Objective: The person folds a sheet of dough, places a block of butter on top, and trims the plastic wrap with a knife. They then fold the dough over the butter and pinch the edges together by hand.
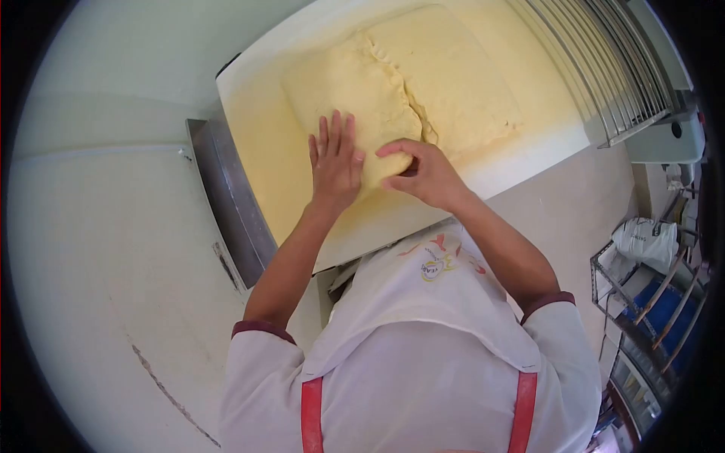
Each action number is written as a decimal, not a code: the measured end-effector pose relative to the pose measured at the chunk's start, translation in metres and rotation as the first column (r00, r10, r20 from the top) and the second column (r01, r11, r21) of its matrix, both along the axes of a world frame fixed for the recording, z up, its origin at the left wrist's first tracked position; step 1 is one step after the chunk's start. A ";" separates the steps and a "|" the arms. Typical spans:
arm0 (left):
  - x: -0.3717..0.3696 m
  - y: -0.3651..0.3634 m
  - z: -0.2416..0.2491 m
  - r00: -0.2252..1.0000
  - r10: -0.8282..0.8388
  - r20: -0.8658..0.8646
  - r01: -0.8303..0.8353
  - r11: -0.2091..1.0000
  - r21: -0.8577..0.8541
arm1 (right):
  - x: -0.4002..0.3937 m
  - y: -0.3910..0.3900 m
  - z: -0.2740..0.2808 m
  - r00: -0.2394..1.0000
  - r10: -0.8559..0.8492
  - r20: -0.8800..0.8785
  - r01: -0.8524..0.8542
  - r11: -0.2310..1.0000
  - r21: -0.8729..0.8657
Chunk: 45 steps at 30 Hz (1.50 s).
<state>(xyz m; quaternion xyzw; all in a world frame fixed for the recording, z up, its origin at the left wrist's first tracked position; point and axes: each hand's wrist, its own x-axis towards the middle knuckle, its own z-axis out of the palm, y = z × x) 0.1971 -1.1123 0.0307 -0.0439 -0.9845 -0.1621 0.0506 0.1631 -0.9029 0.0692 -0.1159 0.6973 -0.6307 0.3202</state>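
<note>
A broad sheet of pale yellow dough [453, 72] lies on the white work table [547, 151], with a pinched, ragged seam [396, 79] running across it. My left hand [334, 162] rests flat on the dough's near left part, fingers stretched out. Just to its right, my right hand [424, 175] curls its thumb and fingers around the near edge of the dough, close to the lower end of the seam. The fingertips of my right hand press into a rounded bulge of dough.
A metal wire rack [596, 68] stands at the table's right end. A metal panel [226, 196] flanks the left side by the wall [106, 226]. At the far right, a rack holds a white bag [646, 241] and a blue container [661, 317].
</note>
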 end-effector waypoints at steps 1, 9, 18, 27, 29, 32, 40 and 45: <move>-0.001 0.005 0.002 1.000 -0.017 0.023 0.018 0.999 -0.041 | -0.005 0.011 -0.002 0.995 0.011 -0.103 -0.009 1.000 0.024; -0.016 0.018 0.023 0.994 -0.104 0.046 0.104 0.994 -0.012 | -0.028 0.035 0.003 0.763 0.283 -0.582 -0.052 0.923 0.381; -0.021 0.047 0.017 0.994 -0.068 0.085 0.082 0.981 -0.174 | -0.025 0.042 -0.002 0.771 0.209 -0.601 -0.020 0.952 0.305; -0.018 0.045 0.013 0.996 -0.048 0.073 0.057 0.990 -0.125 | -0.029 0.048 0.007 0.884 0.190 -0.428 -0.066 0.956 0.287; -0.019 0.041 0.008 0.997 -0.061 -0.051 0.055 0.991 -0.121 | -0.027 0.055 -0.011 0.890 0.182 -0.419 -0.081 0.966 0.246; 0.008 0.048 0.030 0.967 0.132 0.220 -0.233 0.807 0.542 | -0.029 0.064 -0.023 0.858 0.220 -0.464 -0.107 0.960 0.257; 0.026 0.147 -0.009 0.754 -0.110 0.648 -0.536 -0.673 0.509 | -0.025 0.077 -0.030 0.978 -0.085 -0.191 0.110 0.986 0.123; 0.018 0.168 -0.020 0.723 0.157 0.673 -0.435 -0.653 0.620 | -0.015 0.100 -0.038 0.962 -0.220 0.159 0.191 0.965 0.177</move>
